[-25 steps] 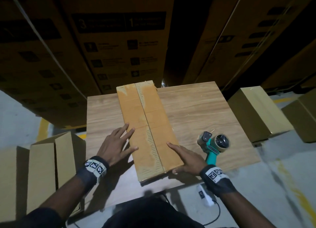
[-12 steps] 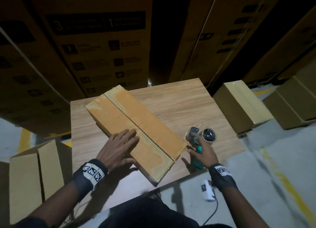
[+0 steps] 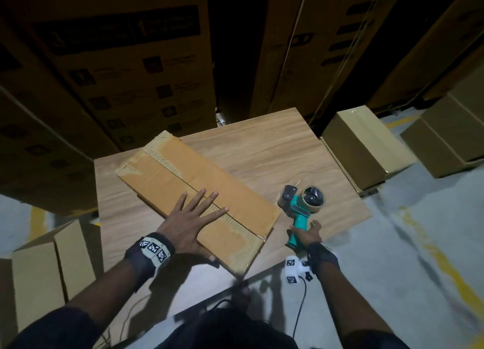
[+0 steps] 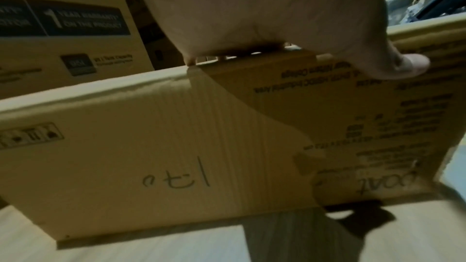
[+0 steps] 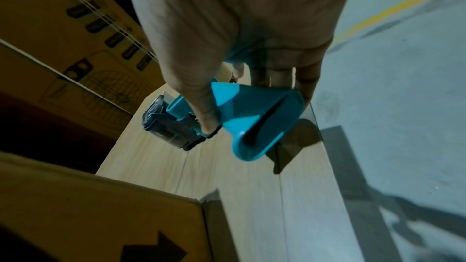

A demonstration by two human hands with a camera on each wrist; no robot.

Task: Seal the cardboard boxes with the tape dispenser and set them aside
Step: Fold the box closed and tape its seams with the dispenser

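Cardboard box (image 3: pixel 199 191): tan-orange top, paler ribbed strips along the centre seam; side bears black print and handwritten marks. Tape dispenser (image 3: pixel 298 212): teal handle and frame, dark grey head, tan roll. Table (image 3: pixel 262 149): light wood grain. Wrist bands (image 3: pixel 153 249): black, with black-and-white square markers. Floor (image 3: pixel 419 270): grey, yellow lines.

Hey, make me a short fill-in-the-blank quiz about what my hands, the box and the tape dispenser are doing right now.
1. The left hand lies flat on top of the cardboard ____.
2. The right hand grips the tape dispenser by its ____.
3. The dispenser's plastic body is coloured ____.
4. The box rests on a ____ table.

Missing words: box; handle; teal; wooden
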